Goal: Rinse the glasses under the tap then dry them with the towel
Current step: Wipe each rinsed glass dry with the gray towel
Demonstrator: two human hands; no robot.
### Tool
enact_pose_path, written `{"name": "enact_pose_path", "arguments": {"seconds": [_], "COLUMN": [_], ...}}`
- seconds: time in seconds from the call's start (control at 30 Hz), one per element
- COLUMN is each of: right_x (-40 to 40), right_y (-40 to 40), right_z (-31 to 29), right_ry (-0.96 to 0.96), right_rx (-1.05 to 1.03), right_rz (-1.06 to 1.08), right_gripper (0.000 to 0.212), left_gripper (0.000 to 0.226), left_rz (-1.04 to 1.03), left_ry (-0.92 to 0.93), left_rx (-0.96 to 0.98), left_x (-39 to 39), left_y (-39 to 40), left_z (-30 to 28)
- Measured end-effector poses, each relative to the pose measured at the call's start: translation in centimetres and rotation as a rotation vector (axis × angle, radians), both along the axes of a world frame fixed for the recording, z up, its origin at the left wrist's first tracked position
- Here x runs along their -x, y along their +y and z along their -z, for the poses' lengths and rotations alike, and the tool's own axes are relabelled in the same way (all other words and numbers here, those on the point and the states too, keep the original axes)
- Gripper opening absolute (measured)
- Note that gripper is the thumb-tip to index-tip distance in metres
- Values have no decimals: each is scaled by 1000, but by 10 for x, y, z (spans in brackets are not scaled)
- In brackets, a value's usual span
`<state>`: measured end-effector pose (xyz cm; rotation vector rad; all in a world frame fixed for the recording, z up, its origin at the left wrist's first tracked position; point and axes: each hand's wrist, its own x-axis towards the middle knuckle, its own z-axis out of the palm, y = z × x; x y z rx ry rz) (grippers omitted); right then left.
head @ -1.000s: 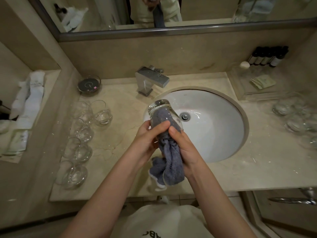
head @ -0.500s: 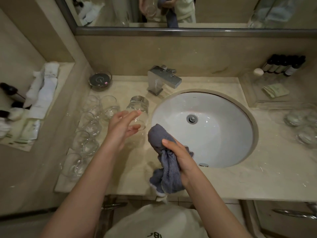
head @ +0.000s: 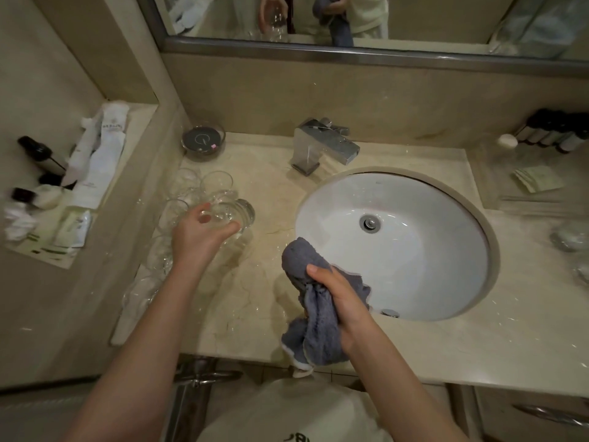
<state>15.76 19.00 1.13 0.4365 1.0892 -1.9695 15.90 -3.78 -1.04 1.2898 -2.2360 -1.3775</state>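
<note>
Left grip (head: 204, 231) curls around a dried glass (head: 234, 215), setting it beside the finished glasses (head: 191, 189); right grip (head: 338, 295) clutches the towel (head: 314, 317). Next: release, fetch an unwashed glass.

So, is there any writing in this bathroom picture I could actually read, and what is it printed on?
None can be read in full.
White packets on the left shelf: a printed logo, too blurred to read.
Sachet on the same shelf: green print, too small.
Dark bottles at the back right: labels too small.
Person's shirt: dark lettering, cut off by the frame edge.
Round dish: a pale mark, not legible.
</note>
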Motion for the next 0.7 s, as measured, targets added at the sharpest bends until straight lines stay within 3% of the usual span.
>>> {"name": "enact_pose_path", "arguments": {"seconds": [0.23,0.7], "right_x": [3,4], "right_y": [0,3], "right_z": [-2,11], "right_ry": [-7,-88], "right_rx": [-14,-23], "right_rz": [37,42], "right_gripper": [11,16], "left_gripper": [81,80], "left_rz": [6,230], "left_ry": [-29,-177], "left_rx": [69,309], "left_x": [3,7], "left_y": [-16,-29], "left_z": [6,22]}}
